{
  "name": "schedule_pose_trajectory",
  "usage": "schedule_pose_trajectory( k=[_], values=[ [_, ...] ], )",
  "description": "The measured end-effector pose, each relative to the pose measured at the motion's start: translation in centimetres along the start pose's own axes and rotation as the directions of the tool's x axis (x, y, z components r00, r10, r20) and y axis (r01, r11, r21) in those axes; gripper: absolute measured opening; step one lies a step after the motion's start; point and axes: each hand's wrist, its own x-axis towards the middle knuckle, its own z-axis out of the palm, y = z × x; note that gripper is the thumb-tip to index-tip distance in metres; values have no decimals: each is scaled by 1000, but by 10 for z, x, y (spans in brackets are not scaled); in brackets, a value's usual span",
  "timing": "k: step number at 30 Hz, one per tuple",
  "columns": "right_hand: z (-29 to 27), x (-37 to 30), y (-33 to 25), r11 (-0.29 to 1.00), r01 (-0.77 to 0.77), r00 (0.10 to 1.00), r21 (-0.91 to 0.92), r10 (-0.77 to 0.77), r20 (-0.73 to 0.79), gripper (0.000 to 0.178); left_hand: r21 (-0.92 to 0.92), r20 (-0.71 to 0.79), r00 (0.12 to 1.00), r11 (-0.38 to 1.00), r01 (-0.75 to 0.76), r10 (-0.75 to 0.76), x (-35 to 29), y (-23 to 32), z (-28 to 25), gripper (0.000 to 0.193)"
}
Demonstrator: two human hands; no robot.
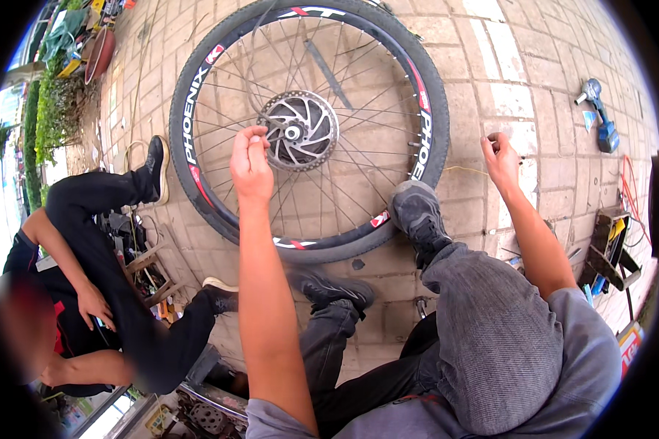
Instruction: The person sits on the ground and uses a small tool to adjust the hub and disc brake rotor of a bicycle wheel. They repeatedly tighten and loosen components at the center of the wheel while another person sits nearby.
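Curled fingers are shown by the left hand (253,164) over the wheel (293,133) and by the right hand (502,161) beyond it; whether either grip is filled cannot be told. Lying on paving (483,124), the wheel could be shifted if nudged by the shoe (419,208).

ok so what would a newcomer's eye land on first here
First, the large black spoked bicycle wheel on the tan brick paving, top centre, with a slotted silver metal disc at its middle. Next, the bare left hand, in front of the wheel near that disc, and the bare right hand, out to the wheel's right. Then the blue-and-grey power tool lying at the far right.
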Motion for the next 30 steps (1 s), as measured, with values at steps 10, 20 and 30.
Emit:
schedule_pose_trajectory(
  k=[10,20,30],
  values=[
    [4,-3,1,1000,9,1000,-12,-9,0,33,2,268,963,1000,-18,17,4,14,-3,16],
    [9,-5,-6,998,35,999,43,-36,14,29,-27,419,897,986,164,-137,12,6,-21,28],
    [18,-2,-4,995,49,997,84,-54,57,27,-728,456,877,504,464,-149,2,-12,-8,30]
  ],
)
